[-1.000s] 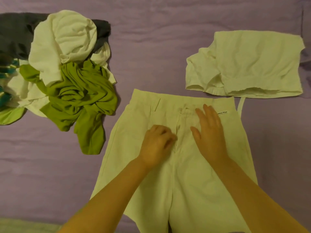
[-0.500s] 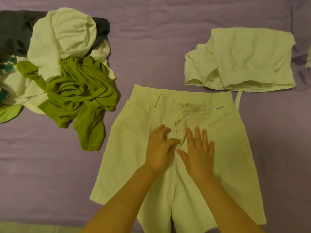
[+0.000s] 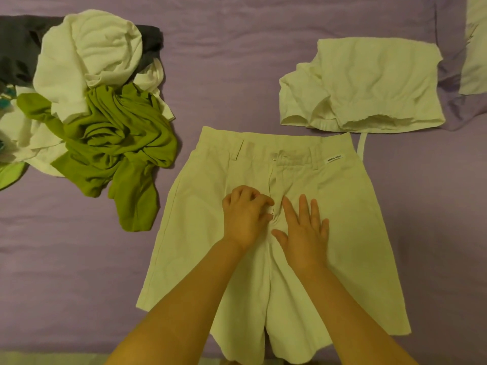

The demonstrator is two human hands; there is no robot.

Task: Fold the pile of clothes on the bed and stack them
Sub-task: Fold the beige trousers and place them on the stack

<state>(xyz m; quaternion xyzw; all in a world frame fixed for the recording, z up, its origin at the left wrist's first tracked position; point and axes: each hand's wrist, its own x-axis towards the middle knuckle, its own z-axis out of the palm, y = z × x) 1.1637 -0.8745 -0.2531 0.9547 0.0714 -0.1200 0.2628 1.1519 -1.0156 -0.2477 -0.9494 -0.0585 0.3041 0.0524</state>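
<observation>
Pale cream shorts (image 3: 342,206) lie flat and face up on the purple bed sheet (image 3: 66,259), waistband away from me. My left hand (image 3: 243,217) sits at the fly with curled fingers, thumb and fingertips pinching the fabric there. Just right of the fly, my right hand (image 3: 305,233) lies flat on the shorts with fingers straight and spread. An unfolded pile at the upper left holds a green garment (image 3: 118,143), a white garment (image 3: 92,56) and a dark grey one (image 3: 18,48). A folded white garment (image 3: 374,83) lies at the upper right.
A thin white strap (image 3: 361,146) runs out from under the folded garment beside the shorts' waistband. A pale pillow or cloth (image 3: 474,48) shows at the top right edge. Bare sheet lies to the left of the shorts and below the pile.
My right hand slid from the waistband down toward me to beside the fly. My left hand stayed at the fly, fingers curling tighter on the fabric.
</observation>
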